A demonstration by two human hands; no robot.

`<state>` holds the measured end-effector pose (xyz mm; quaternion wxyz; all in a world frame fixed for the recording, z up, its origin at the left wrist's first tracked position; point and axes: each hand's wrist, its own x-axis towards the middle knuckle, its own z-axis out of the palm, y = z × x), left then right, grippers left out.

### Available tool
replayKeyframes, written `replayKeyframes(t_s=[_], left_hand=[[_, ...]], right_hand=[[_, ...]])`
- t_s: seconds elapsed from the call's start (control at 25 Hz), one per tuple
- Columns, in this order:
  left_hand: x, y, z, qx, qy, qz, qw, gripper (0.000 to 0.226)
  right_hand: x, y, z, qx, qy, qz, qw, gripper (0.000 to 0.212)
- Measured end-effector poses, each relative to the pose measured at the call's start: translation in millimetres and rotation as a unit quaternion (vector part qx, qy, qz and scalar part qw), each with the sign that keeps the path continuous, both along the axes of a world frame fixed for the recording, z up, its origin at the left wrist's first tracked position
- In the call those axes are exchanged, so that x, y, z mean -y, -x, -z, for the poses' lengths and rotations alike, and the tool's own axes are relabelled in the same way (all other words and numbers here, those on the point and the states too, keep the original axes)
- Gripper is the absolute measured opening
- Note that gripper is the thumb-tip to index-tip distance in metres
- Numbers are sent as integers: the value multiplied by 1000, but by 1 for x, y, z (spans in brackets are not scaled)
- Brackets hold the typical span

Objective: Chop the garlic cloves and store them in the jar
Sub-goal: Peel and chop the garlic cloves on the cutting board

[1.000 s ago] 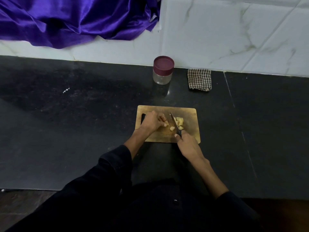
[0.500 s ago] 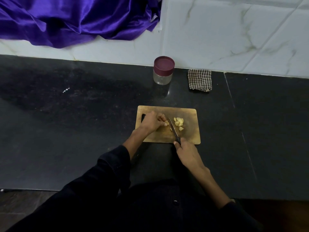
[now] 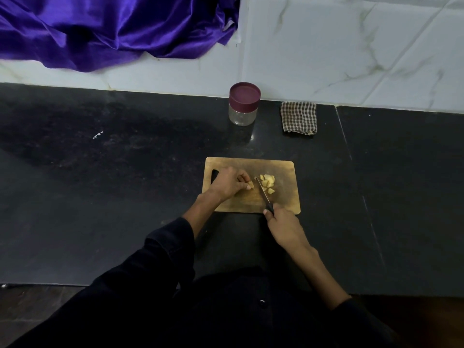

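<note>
Knife point(image 3: 262, 194) shifted right of garlic point(image 3: 250, 185).

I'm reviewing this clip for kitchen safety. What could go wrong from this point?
1. The left hand pinches a small garlic piece right beside the knife blade; a slip might nick a fingertip.
2. The chopped garlic lies loose on the cutting board, so pieces may scatter onto the counter.
3. The jar is lidded and set back by the wall, so transfer needs an extra step.
</note>
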<state>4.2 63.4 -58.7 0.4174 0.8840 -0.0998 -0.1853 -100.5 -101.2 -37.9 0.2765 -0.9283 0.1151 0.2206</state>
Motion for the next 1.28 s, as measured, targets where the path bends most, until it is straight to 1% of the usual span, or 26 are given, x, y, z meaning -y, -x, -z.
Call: replayKeyframes(t_s=[0.08,0.28,0.8,1.08,1.28], left_hand=[[1,1,1,11,-7,-3,1000,16],[2,1,-1,23,-19,4,1000,15],[3,3,-2,52,-22,4,998,11],[2,3,-4,61,-22,4,998,7],[6,4,-3,54,-29,-10,998,10]], right_hand=[[-7,-4,-1,13,-10,-7,1000,23],[-15,-10,-2,15,0,-21,1000,23],[-30,-21,-5,28,70,-29,997,24],[-39,-35,-10,36,67,-24,997,22],[-38,-30,-7,49,74,-32,996,22]])
